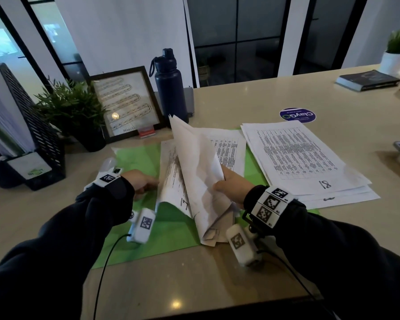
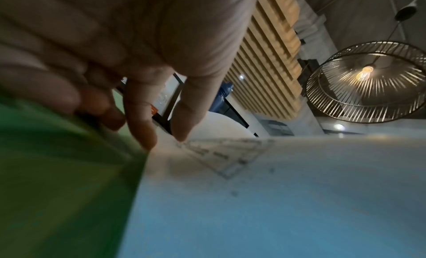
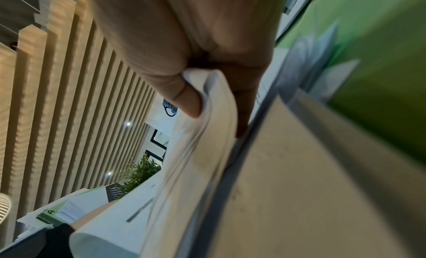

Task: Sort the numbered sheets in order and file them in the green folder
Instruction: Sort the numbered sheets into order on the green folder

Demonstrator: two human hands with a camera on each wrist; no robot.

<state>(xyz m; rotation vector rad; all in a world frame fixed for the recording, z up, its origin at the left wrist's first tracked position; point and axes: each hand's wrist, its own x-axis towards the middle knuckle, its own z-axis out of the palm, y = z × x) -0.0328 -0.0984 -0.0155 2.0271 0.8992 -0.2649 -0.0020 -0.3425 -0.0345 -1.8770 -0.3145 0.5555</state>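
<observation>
The green folder (image 1: 162, 234) lies open on the table, with printed sheets on it. My right hand (image 1: 222, 181) grips a bundle of sheets (image 1: 194, 162) by its right edge, thumb on top, and holds it tilted up off the pile. The right wrist view shows that right hand (image 3: 216, 123) pinching the curled bundle (image 3: 207, 152) above the folder (image 3: 380, 61). My left hand (image 1: 148, 183) rests at the left edge of the lower sheet (image 1: 171, 176), marked something like 17. Its fingertips (image 2: 147, 141) touch that sheet (image 2: 253, 189) beside the folder (image 2: 57, 171). A separate stack (image 1: 305, 162), topped by sheet 18, lies to the right.
Behind the folder stand a dark water bottle (image 1: 170, 88), a framed picture (image 1: 125, 100) and a potted plant (image 1: 74, 109). A black mesh file holder (image 1: 32, 135) is at the left. A round sticker (image 1: 297, 115), a book (image 1: 367, 80) and a white plant pot (image 1: 397, 54) are at the far right.
</observation>
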